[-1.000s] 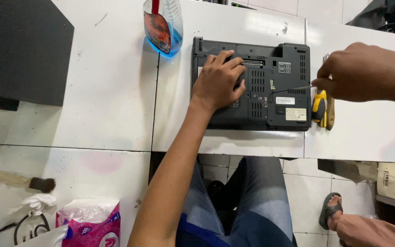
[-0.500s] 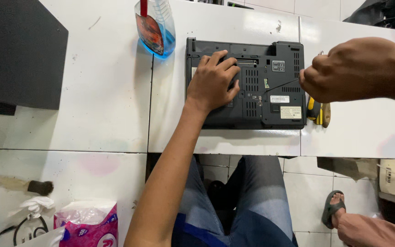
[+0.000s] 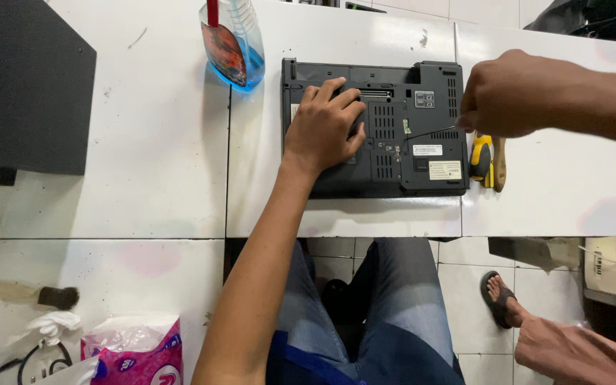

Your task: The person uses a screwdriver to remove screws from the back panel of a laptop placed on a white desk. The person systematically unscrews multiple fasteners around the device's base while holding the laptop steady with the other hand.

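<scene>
Centre frame, upturned dark laptop (image 3: 393,153) on white table (image 3: 165,142); left hand (image 3: 322,128) flat, fingers spread, pressing its base; upper right, right hand (image 3: 507,93) closed around thin screwdriver (image 3: 433,133), tip on laptop

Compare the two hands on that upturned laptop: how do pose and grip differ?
The left hand lies flat, fingers spread, pressing on the upturned laptop; the right hand is curled into a closed grip. The left hand holds nothing; the right hand pinches a thin screwdriver whose tip meets the laptop's base. The left hand is over the laptop's left half, the right hand past its right edge. Both are bare.
</scene>
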